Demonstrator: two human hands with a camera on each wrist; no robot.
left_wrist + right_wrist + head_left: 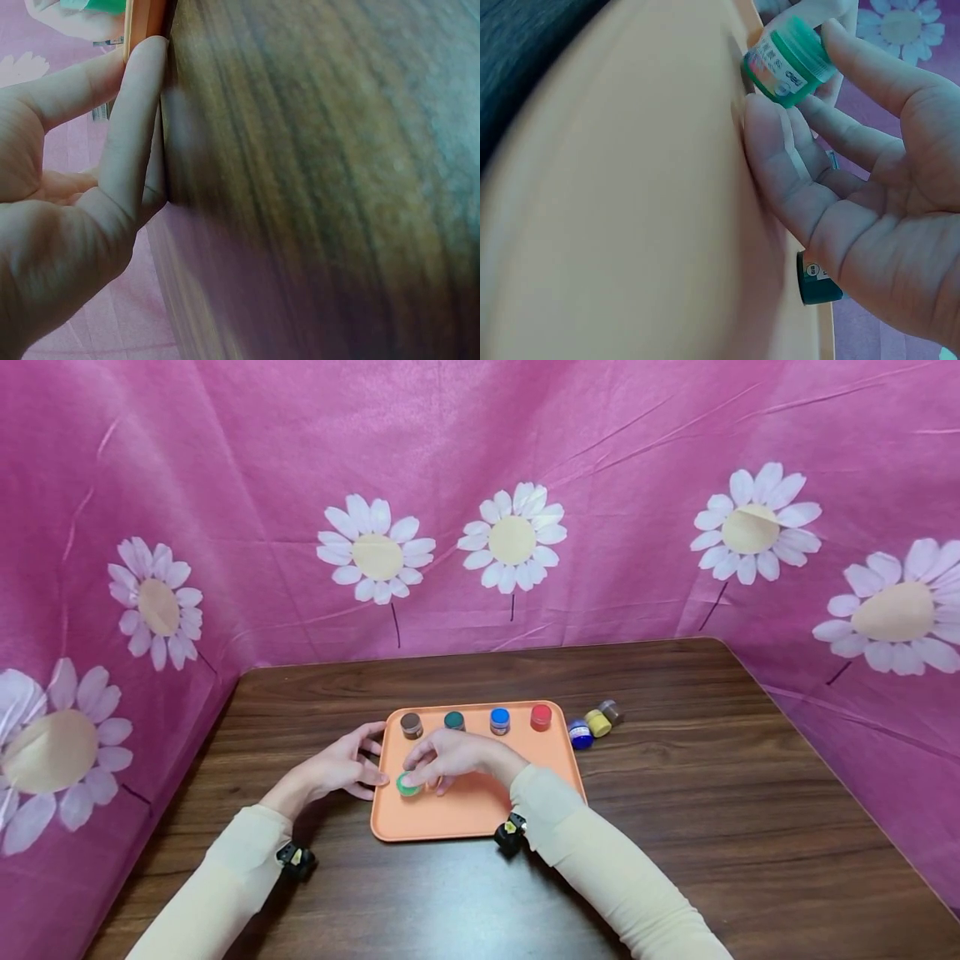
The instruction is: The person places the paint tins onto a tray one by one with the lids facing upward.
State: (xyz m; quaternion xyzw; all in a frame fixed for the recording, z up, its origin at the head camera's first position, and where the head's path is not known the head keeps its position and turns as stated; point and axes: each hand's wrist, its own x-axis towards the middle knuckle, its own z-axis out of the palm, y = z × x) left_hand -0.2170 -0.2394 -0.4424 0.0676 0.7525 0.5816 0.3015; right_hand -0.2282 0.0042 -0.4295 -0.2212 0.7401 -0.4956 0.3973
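Note:
An orange tray (480, 814) lies on the dark wooden table (675, 793). My right hand (438, 766) reaches over the tray's left part and pinches a small light green jar (407, 784) that stands on it. In the right wrist view the light green jar (787, 61) sits between my fingertips (855, 64), while the other fingers (780, 150) lie on the tray (630, 210). My left hand (360, 767) rests on the table, its straight fingers (135, 127) pressed against the tray's left rim (146, 19).
Along the tray's far edge stand jars with brown (411, 725), dark green (453, 721), blue (499, 721) and red (541, 717) lids. Right of the tray lie a blue (580, 734), a yellow (597, 722) and a grey jar (611, 711). Pink flowered cloth (480, 485) walls in the table.

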